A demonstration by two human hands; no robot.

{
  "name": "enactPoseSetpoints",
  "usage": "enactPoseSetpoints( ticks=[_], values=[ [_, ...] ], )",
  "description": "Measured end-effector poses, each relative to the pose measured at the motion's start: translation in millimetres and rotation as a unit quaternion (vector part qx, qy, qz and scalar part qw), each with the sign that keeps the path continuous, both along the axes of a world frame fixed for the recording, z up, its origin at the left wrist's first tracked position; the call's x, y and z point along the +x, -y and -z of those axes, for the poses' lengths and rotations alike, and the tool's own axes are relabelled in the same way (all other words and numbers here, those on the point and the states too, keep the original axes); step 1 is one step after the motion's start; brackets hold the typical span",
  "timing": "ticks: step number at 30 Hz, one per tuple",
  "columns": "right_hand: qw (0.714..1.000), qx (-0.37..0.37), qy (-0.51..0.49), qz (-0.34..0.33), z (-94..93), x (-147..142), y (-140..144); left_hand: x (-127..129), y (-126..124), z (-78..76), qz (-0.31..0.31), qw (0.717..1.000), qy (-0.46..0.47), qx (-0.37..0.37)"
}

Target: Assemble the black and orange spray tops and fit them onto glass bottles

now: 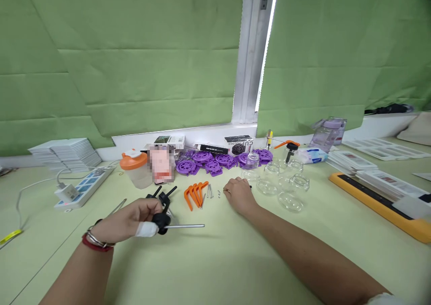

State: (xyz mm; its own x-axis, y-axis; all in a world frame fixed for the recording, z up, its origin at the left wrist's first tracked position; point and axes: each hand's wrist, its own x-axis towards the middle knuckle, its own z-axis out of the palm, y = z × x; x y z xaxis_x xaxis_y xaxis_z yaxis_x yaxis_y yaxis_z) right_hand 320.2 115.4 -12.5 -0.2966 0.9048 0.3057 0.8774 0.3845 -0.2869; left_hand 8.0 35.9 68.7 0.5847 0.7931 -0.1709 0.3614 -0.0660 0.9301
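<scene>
Pale green tabletop by green blinds. Left hand [129, 222] clamped a black fitting on a metal rod [183, 226] near the front edge; right hand [238, 196], fingers curled, pinched small screws [218, 193] mid-tabletop; a steady rod would help.

1. A pixelated patch [161, 163] hides whatever stands beside the orange-lidded cup [136, 169]
2. The right hand [238, 193] covers what its fingertips touch
3. The tiny metal bits [218, 193] near it are too small to identify
4. The yellow-edged tray [380, 204] runs past the right edge
</scene>
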Motion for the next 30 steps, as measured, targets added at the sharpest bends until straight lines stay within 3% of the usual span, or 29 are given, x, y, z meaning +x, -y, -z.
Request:
enactPoseSetpoints(
  ticks=[2, 3, 6, 8, 10, 12, 15, 19, 23, 25, 27, 30],
  values=[
    [0.988, -0.041, -0.147, -0.036, -6.8, 3.3, 12.2, 20.2, -1.0, 4.9, -0.031, 0.998, 0.049, -0.023],
    [0.965, -0.087, -0.241, -0.057, -8.9, 5.5, 20.0, 31.2, -1.4, 8.3, -0.051, 0.996, 0.065, -0.042],
    [0.835, -0.260, -0.477, -0.082, -7.9, 13.2, 47.3, 63.3, -0.9, 20.9, -0.105, 0.984, 0.087, -0.119],
    [0.755, -0.317, -0.568, -0.079, -2.9, 18.4, 64.2, 81.3, 0.9, 29.9, -0.128, 0.972, 0.101, -0.170],
    [0.704, -0.335, -0.622, -0.068, 2.1, 22.5, 76.0, 95.6, 3.3, 38.2, -0.148, 0.961, 0.113, -0.205],
    [0.677, -0.325, -0.658, -0.055, 5.0, 24.8, 80.8, 106.6, 5.8, 44.9, -0.165, 0.952, 0.122, -0.227],
    [0.667, -0.288, -0.686, -0.054, 7.1, 25.3, 77.1, 117.7, 8.5, 51.3, -0.193, 0.939, 0.139, -0.247],
    [0.704, -0.268, -0.655, -0.053, 14.5, 22.6, 65.7, 124.4, 7.9, 56.0, -0.238, 0.925, 0.146, -0.259],
    [0.724, -0.277, -0.632, 0.000, 24.2, 18.3, 59.8, 125.7, 4.9, 62.0, -0.227, 0.948, 0.083, -0.208],
    [0.721, -0.282, -0.633, 0.016, 26.1, 16.1, 59.2, 126.4, 4.0, 66.2, -0.204, 0.971, 0.019, -0.124],
    [0.717, -0.288, -0.634, 0.012, 26.1, 14.3, 59.4, 127.3, 3.1, 70.6, -0.176, 0.982, -0.062, 0.017],
    [0.709, -0.303, -0.637, -0.018, 25.5, 13.2, 59.3, 128.0, 0.8, 76.0, -0.158, 0.957, -0.157, 0.186]
  ],
)
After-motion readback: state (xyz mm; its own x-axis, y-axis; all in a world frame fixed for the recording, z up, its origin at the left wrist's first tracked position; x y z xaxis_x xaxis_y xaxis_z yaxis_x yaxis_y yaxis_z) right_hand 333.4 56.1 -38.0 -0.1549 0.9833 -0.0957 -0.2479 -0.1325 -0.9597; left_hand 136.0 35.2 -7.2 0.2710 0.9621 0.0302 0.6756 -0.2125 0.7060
